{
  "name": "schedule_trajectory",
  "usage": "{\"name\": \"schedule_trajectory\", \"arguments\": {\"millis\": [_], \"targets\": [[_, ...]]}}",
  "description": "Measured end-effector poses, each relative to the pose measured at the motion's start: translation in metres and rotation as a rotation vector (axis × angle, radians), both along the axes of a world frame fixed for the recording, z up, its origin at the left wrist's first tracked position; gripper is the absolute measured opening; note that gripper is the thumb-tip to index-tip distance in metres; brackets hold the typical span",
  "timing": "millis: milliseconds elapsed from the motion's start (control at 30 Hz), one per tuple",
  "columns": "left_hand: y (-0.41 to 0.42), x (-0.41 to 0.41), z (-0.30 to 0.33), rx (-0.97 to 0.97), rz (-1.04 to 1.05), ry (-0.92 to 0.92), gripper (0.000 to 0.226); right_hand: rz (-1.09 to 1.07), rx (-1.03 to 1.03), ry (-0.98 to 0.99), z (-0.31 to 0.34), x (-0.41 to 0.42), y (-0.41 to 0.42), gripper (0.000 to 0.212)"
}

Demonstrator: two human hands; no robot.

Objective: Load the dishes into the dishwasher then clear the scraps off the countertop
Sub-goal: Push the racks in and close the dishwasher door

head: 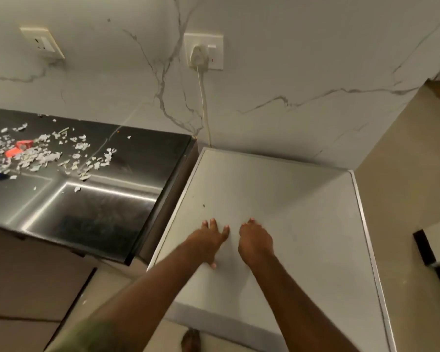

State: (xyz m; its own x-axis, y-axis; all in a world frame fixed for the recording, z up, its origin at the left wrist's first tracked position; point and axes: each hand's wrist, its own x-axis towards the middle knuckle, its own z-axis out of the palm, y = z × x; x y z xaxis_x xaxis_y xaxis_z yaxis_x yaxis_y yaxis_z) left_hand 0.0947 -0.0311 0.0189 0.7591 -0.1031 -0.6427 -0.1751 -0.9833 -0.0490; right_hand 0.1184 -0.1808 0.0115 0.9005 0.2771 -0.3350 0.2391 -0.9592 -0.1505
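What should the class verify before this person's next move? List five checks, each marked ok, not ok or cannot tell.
1. Left hand free: ok, flat on the white appliance top.
2. Right hand free: ok, holds nothing.
3. Dishes loaded: cannot tell, none in view.
4. Pale torn scraps cleared from the glossy black countertop: not ok.
5. White plug in its wall socket: ok.

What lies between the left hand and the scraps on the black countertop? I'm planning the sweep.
In the head view, bare black countertop and the white appliance top's left edge separate the left hand from the scraps.
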Motion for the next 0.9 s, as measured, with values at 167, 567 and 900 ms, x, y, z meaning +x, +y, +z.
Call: {"name": "schedule_trajectory", "arguments": {"millis": [167,567,900], "targets": [[-0.003,-0.003,0.006,-0.020,0.067,-0.007,0.130,0.053,0.080,0.056,-0.011,-0.030,-0.018,0.063],[0.018,-0.048,-0.004,-0.162,0.092,-0.122,0.088,-0.024,0.126,0.010,-0.043,-0.152,-0.056,0.069],[0.061,-0.163,-0.049,-0.300,-0.081,-0.355,0.066,-0.074,0.081,-0.150,-0.053,-0.194,-0.063,0.080]]}}
